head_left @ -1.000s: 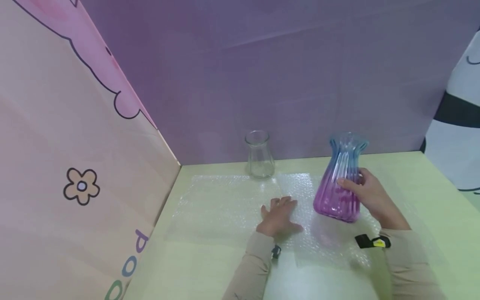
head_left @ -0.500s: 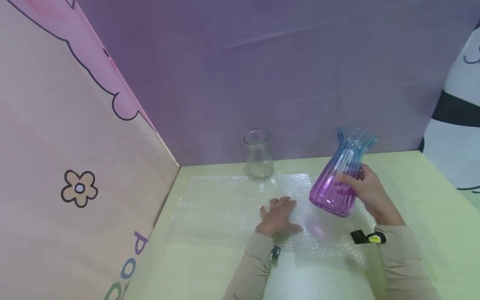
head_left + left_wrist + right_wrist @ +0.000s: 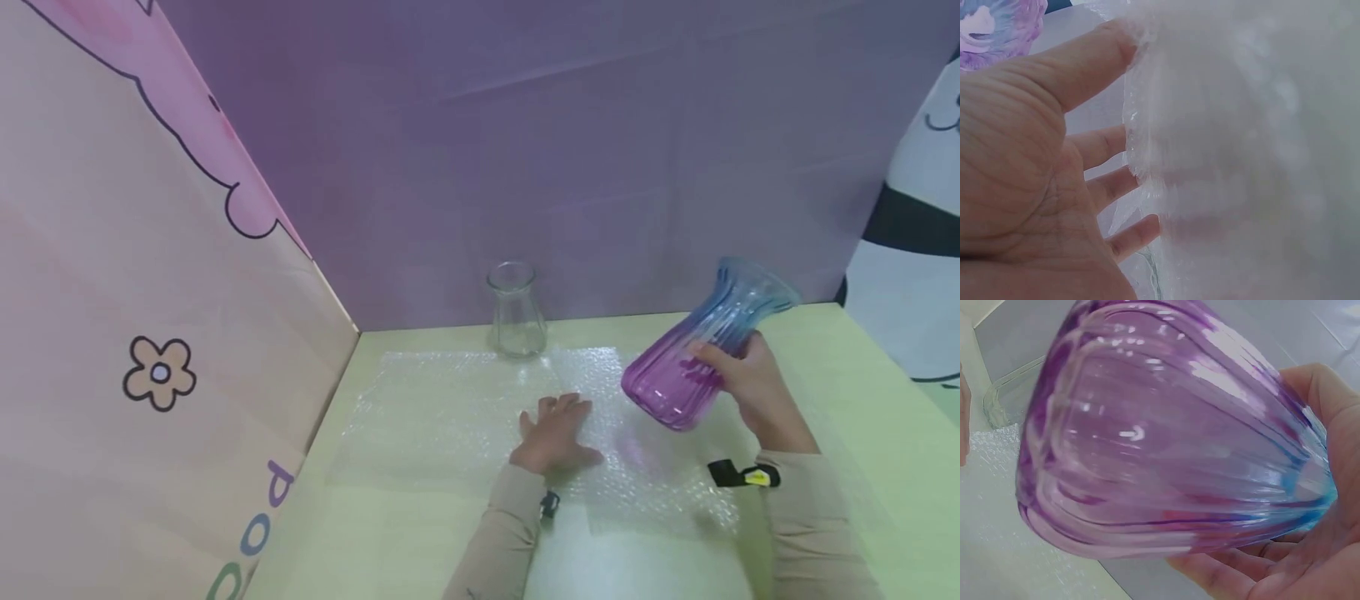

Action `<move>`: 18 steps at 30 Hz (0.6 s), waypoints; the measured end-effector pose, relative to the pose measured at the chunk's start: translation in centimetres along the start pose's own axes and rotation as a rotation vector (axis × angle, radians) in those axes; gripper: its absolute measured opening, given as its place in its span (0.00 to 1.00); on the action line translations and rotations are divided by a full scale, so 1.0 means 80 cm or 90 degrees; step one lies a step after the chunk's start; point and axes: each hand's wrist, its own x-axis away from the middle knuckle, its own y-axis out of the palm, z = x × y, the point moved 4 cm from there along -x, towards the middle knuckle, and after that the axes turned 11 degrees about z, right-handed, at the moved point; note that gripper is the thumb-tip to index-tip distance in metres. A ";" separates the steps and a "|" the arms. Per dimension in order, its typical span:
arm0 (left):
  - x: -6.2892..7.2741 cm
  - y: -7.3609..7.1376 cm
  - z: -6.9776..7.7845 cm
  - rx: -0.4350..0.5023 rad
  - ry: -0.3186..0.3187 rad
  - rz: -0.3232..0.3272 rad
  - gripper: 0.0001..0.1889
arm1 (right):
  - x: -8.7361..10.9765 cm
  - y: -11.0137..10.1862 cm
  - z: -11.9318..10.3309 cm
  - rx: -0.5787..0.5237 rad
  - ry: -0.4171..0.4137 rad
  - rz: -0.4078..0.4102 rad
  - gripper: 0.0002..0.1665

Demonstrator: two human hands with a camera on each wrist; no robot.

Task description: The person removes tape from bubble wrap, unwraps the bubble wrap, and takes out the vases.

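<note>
My right hand (image 3: 761,392) grips a ribbed glass vase (image 3: 667,383) round its middle, thumb across the front. The vase fades from purple at the base to blue at the flared mouth. It is held above the bubble wrap (image 3: 607,392), tilted with the mouth to the upper right and the base to the lower left. In the right wrist view its purple base (image 3: 1116,434) fills much of the picture. My left hand (image 3: 555,437) rests on the wrap with fingers spread. Seen from the left wrist, those fingertips meet the edge of the wrap (image 3: 1138,144).
A smaller clear glass vase (image 3: 519,325) stands upright at the back edge of the wrap. The pale yellow table (image 3: 390,533) ends at a purple backdrop (image 3: 525,150). A printed panel (image 3: 247,350) borders the left side.
The coloured vase has tipped further over, its mouth swinging right and its base lifting a little to the left. My left hand stays where it was on the bubble wrap.
</note>
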 end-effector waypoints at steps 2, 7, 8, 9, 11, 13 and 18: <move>0.000 0.000 0.000 0.000 -0.001 -0.001 0.46 | 0.000 -0.002 0.000 -0.037 -0.005 0.001 0.25; 0.000 -0.001 0.000 0.000 -0.005 0.001 0.46 | 0.000 -0.004 0.000 -0.086 0.004 0.010 0.23; 0.000 -0.002 0.000 -0.001 -0.005 0.000 0.46 | 0.001 -0.004 0.000 -0.086 0.007 0.014 0.23; 0.000 -0.002 0.000 -0.002 -0.005 0.001 0.46 | 0.001 -0.005 -0.001 -0.086 0.009 0.018 0.23; 0.000 -0.002 0.001 -0.003 -0.004 0.001 0.46 | 0.001 -0.005 -0.001 -0.072 0.011 0.026 0.23; 0.000 -0.002 0.001 -0.003 -0.004 0.001 0.46 | 0.001 -0.006 0.000 -0.068 0.019 0.032 0.23; 0.001 -0.003 0.001 -0.002 -0.005 -0.002 0.46 | 0.002 -0.005 0.000 -0.074 0.026 0.036 0.24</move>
